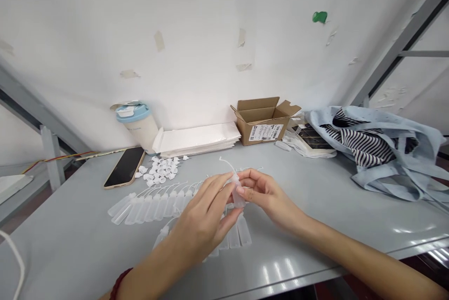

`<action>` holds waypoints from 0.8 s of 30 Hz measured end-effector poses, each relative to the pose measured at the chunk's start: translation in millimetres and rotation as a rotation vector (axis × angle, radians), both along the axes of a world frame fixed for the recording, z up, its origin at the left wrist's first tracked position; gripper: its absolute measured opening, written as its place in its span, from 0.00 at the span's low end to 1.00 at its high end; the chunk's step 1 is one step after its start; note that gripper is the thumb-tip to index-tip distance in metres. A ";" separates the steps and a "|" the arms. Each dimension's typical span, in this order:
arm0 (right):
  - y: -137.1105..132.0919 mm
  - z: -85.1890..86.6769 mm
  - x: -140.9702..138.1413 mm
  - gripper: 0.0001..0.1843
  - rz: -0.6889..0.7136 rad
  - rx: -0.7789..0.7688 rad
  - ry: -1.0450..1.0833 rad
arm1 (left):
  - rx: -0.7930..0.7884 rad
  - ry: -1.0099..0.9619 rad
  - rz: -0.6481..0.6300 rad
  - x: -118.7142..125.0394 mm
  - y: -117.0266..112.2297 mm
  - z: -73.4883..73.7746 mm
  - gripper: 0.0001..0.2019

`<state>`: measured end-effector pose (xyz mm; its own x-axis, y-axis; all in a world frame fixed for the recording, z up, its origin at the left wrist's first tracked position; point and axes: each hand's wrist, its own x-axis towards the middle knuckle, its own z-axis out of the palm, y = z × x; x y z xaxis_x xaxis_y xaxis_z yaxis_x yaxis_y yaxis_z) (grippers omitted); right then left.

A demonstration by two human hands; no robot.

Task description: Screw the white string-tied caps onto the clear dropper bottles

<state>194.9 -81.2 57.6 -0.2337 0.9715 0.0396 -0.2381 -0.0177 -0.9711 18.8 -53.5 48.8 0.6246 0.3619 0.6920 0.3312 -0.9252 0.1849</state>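
A small translucent squeeze bottle (pixel 238 198) with a thin curved white tube rising from its neck is held up between both hands. My right hand (pixel 264 193) pinches its side between thumb and fingers. My left hand (pixel 206 213) is curled around its other side, fingertips at the neck. Beneath and behind the hands, a row of similar bottles (pixel 161 206) with thin tubes lies on the grey table (pixel 301 248). More bottles (pixel 244 230) lie nearer the front edge, some hidden by my left hand and wrist.
A pile of small white caps (pixel 163 169) lies beside a phone (pixel 125 167). Along the wall stand a blue-lidded cup (pixel 140 129), a stack of white sheets or envelopes (pixel 198 139) and an open cardboard box (pixel 261 125). A light blue bag (pixel 414 132) with striped cloth occupies the right.
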 end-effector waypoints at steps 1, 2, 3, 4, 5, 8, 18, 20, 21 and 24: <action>0.9 0.8 1.6 0.15 0.005 -0.007 -0.005 | -0.025 -0.011 -0.005 1.7 0.8 1.7 0.19; 2.3 1.5 3.9 0.15 0.015 -0.015 -0.016 | -0.059 -0.023 -0.010 3.2 1.0 3.2 0.19; 4.5 2.0 6.9 0.14 0.027 -0.022 -0.037 | -0.092 -0.035 -0.020 4.6 0.7 4.4 0.19; 7.2 2.3 10.7 0.13 0.037 -0.024 -0.065 | -0.121 -0.045 -0.030 5.8 -0.3 5.1 0.19; 10.5 2.6 15.1 0.13 0.037 -0.017 -0.098 | -0.146 -0.046 -0.044 6.9 -2.0 5.2 0.20; 21.2 3.6 29.8 0.17 -0.048 0.041 -0.199 | -0.223 0.008 -0.088 10.2 -10.0 0.9 0.19; 52.4 -6.0 69.1 0.24 -0.551 0.324 -0.880 | -0.309 0.360 -0.112 28.2 -22.6 -18.9 0.16; 62.8 -11.5 87.5 0.17 -0.627 0.349 -1.043 | -0.285 0.434 -0.090 29.8 -22.5 -17.8 0.14; 68.0 -13.9 98.8 0.12 -0.645 0.352 -1.101 | -0.278 0.466 -0.078 30.1 -22.7 -17.4 0.13; 80.1 -20.7 135.2 0.07 -0.717 0.328 -1.270 | -0.248 0.487 -0.065 29.2 -23.5 -17.2 0.10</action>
<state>330.2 -1.1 36.9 0.2317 0.8798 0.4150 0.8830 -0.0112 -0.4692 48.0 -77.0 31.7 0.8781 0.4270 0.2160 0.3762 -0.8950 0.2398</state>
